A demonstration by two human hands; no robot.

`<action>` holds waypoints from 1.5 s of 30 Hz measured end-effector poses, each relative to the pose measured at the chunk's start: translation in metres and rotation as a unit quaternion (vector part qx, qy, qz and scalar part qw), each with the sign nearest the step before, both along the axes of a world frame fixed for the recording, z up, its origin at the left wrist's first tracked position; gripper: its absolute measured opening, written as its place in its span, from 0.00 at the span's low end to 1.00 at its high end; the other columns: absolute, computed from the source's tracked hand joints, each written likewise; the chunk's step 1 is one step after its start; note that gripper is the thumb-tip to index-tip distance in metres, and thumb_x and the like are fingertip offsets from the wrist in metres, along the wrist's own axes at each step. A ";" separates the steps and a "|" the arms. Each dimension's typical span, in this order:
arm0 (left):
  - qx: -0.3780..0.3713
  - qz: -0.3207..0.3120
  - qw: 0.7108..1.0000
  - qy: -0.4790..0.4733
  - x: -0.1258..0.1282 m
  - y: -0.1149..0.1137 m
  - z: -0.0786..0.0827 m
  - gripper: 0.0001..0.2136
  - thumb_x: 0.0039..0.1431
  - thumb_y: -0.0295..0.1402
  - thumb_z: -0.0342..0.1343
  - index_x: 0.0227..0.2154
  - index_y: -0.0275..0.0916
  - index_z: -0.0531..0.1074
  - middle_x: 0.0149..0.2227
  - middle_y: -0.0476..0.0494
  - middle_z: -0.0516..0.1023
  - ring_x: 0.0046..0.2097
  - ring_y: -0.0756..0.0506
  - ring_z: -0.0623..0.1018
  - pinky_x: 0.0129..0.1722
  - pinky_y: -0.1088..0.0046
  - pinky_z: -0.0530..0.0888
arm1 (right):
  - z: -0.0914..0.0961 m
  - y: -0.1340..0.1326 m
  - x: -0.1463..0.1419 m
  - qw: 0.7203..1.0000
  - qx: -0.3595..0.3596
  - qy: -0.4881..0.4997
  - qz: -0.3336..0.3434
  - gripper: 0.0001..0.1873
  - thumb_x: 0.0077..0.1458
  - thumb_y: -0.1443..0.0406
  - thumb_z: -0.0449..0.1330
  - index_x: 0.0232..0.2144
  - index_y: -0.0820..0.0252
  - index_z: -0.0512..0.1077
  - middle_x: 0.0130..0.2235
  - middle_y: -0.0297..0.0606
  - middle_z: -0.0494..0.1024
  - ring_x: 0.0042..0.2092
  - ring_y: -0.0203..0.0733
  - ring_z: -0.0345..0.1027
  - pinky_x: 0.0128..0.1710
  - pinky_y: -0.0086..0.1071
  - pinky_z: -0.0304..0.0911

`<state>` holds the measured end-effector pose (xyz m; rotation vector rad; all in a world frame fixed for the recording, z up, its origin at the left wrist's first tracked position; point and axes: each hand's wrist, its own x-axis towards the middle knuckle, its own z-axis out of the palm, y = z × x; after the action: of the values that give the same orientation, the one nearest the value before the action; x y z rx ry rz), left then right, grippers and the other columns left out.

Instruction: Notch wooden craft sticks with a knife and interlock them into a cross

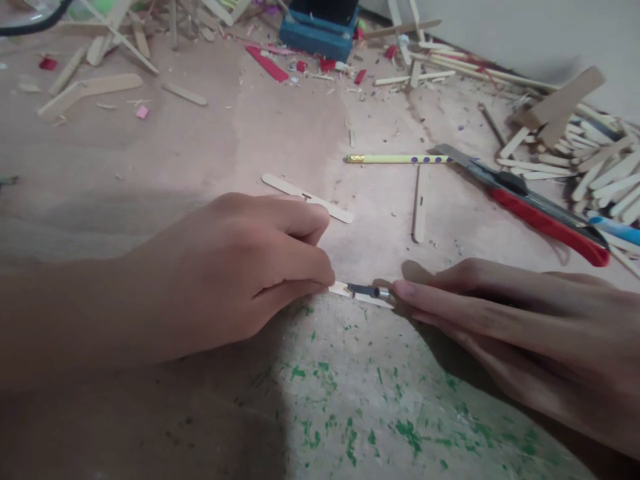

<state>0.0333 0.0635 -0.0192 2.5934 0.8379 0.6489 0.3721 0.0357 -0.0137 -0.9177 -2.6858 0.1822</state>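
Observation:
My left hand (240, 267) is closed, its fingertips pinching one end of a pale wooden craft stick (373, 301) low over the table. The stick's left part is hidden under the fingers. From the right, my right hand (515, 333) grips a slim craft knife (367, 291) with a dark tip and a silver collar. Its tip touches or hovers just over the stick, near a small dark mark; which, I cannot tell. Behind my left fingers lies a loose craft stick (330, 208) with a small notch. Another slotted stick (419, 207) lies farther right.
A red-handled box cutter (543, 217) lies at the right, its blade by a yellow pencil (390, 159). Beyond it is a heap of wooden sticks (595, 153). A blue object (317, 33) stands at the back among scraps. Green paint flecks mark the table (350, 400).

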 end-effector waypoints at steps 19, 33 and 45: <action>0.004 -0.009 1.000 -0.005 0.000 0.000 0.001 0.21 0.82 0.25 0.53 0.33 0.41 0.87 0.32 0.51 0.74 0.32 0.51 0.71 0.32 0.70 0.63 | 0.005 -0.008 -0.017 0.998 0.051 -0.042 0.004 0.17 0.83 0.68 0.50 0.60 0.50 0.76 0.35 0.32 0.87 0.27 0.37 0.77 0.24 0.37 0.65; 0.020 -0.015 1.000 0.006 -0.001 0.001 0.001 0.16 0.80 0.25 0.57 0.37 0.40 0.88 0.32 0.52 0.75 0.33 0.51 0.73 0.33 0.70 0.65 | 0.005 -0.010 -0.017 0.998 0.047 -0.048 0.010 0.15 0.81 0.71 0.54 0.61 0.52 0.74 0.35 0.31 0.87 0.28 0.36 0.78 0.26 0.35 0.67; 0.035 -0.016 0.999 -0.004 -0.001 0.001 -0.003 0.16 0.78 0.22 0.58 0.36 0.39 0.88 0.31 0.53 0.71 0.30 0.51 0.68 0.32 0.69 0.60 | 0.003 -0.013 -0.015 0.997 0.066 -0.027 0.016 0.16 0.80 0.71 0.55 0.61 0.54 0.76 0.34 0.30 0.85 0.26 0.35 0.75 0.23 0.37 0.63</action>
<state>0.0318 0.0643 -0.0224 2.6596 0.7836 0.6919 0.3576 0.0225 -0.0110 -0.8506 -2.7258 -0.0124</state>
